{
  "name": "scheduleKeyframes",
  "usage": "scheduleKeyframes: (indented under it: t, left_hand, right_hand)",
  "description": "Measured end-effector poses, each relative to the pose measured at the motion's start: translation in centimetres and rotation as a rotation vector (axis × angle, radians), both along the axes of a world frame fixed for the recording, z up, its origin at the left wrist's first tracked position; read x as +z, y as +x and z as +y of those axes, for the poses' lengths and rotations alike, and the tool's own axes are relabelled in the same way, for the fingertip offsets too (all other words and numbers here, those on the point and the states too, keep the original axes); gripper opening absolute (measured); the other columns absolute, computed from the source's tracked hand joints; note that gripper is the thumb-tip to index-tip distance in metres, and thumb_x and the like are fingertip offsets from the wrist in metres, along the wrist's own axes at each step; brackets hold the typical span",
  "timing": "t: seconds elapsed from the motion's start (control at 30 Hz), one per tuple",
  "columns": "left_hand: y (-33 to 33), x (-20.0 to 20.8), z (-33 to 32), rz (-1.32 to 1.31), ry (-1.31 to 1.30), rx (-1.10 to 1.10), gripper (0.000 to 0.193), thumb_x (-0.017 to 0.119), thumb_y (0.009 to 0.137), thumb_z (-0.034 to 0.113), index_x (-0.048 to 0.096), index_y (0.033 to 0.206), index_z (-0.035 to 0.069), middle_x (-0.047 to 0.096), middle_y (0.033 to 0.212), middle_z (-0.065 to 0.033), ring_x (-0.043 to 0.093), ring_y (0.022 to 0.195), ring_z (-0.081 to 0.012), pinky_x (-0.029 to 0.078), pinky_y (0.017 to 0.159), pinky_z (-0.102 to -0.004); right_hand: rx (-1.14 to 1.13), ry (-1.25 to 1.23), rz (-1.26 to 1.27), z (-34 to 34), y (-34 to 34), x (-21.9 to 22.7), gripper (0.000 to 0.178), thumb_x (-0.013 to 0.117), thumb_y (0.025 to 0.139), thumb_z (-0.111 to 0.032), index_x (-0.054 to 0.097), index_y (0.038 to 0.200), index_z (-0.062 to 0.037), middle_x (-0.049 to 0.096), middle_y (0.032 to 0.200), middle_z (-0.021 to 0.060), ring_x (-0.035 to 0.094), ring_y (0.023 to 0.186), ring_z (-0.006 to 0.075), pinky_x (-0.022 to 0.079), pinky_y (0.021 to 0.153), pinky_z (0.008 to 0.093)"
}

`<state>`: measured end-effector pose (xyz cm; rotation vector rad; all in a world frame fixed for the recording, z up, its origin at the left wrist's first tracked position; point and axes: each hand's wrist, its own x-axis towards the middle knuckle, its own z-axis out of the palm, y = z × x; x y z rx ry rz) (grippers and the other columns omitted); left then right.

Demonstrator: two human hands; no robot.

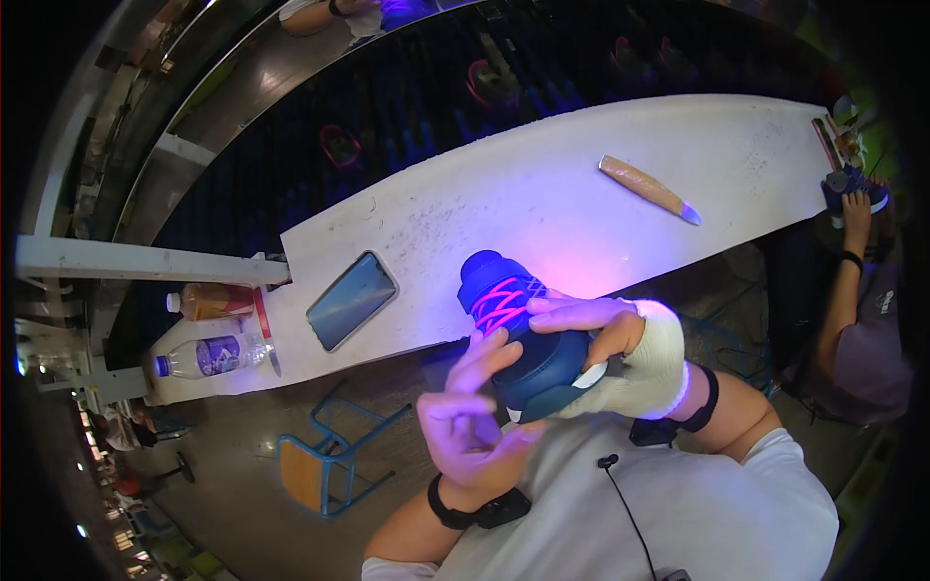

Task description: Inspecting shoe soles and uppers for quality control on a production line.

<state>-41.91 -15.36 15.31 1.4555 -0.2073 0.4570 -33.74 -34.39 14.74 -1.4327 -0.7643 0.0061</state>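
Note:
A dark blue shoe with bright pink laces is held up in front of my chest, its toe pointing away toward the table. My right hand, in a white knit glove that leaves the fingers bare, grips it from the right, with fingers across the upper near the laces and the thumb by the pale sole. On the other side, my left hand is bare, with curled fingers. Its index and middle fingertips press the shoe's left side, while the lower fingers bend loosely near the heel.
On the long white table lie a smartphone and a wooden-handled tool. Two drink bottles lie at the left end. A blue-framed stool stands below. At right, another person's hand holds a dark shoe.

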Motion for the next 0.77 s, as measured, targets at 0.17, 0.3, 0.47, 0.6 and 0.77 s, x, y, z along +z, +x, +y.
scheduleKeyframes:
  t: [0.17,0.3,0.47,0.6,0.77]
  left_hand:
    - [1.8,2.6,3.9,0.101,0.585,-0.141,0.058,0.064,0.105,0.047,0.053,0.14,0.002,0.068,0.125,-0.0208,0.055,0.122,-0.0371,0.041,0.111,-0.0501]
    - [1.5,2.6,3.0,0.081,0.398,0.044,0.042,0.049,0.111,0.043,0.056,0.118,0.002,0.069,0.121,-0.0269,0.057,0.127,-0.0402,0.039,0.115,-0.0564]
    - [1.0,5.3,5.9,0.264,0.445,-0.046,0.039,0.072,0.103,0.034,0.064,0.115,-0.002,0.075,0.122,-0.0269,0.061,0.133,-0.048,0.047,0.113,-0.0558]
    - [2.0,5.6,6.6,0.273,0.741,-0.132,0.07,0.102,0.057,0.038,0.074,0.106,-0.002,0.078,0.116,-0.0225,0.067,0.126,-0.0478,0.053,0.109,-0.0528]
    - [1.5,4.3,7.0,0.184,0.721,-0.126,0.068,0.102,0.059,0.037,0.074,0.108,-0.002,0.079,0.114,-0.022,0.067,0.125,-0.0485,0.055,0.107,-0.0527]
  right_hand:
    - [0.058,-0.263,-0.111,0.2,1.0,-0.1,0.039,0.1,0.07,-0.029,0.067,0.079,-0.0107,0.069,0.134,0.0168,0.072,0.117,0.034,0.058,0.1,0.0439]
    - [-0.086,-0.162,-0.229,1.7,1.7,-2.7,0.044,0.098,0.069,-0.035,0.065,0.085,-0.0096,0.067,0.134,0.0187,0.071,0.112,0.037,0.059,0.092,0.0451]
    - [-0.056,-0.203,-0.508,3.1,2.4,-4.8,0.043,0.091,0.069,-0.031,0.064,0.091,-0.0051,0.07,0.118,0.021,0.071,0.103,0.0386,0.061,0.076,0.0469]
    - [-0.046,-0.096,-0.544,4.1,2.9,-5.6,0.043,0.091,0.069,-0.031,0.065,0.094,-0.0075,0.07,0.115,0.0194,0.071,0.1,0.0378,0.061,0.07,0.0443]
    - [0.025,-0.155,-0.535,3.7,2.9,-5.7,0.044,0.09,0.072,-0.035,0.065,0.1,-0.0123,0.07,0.115,0.0173,0.071,0.096,0.0369,0.062,0.067,0.0441]
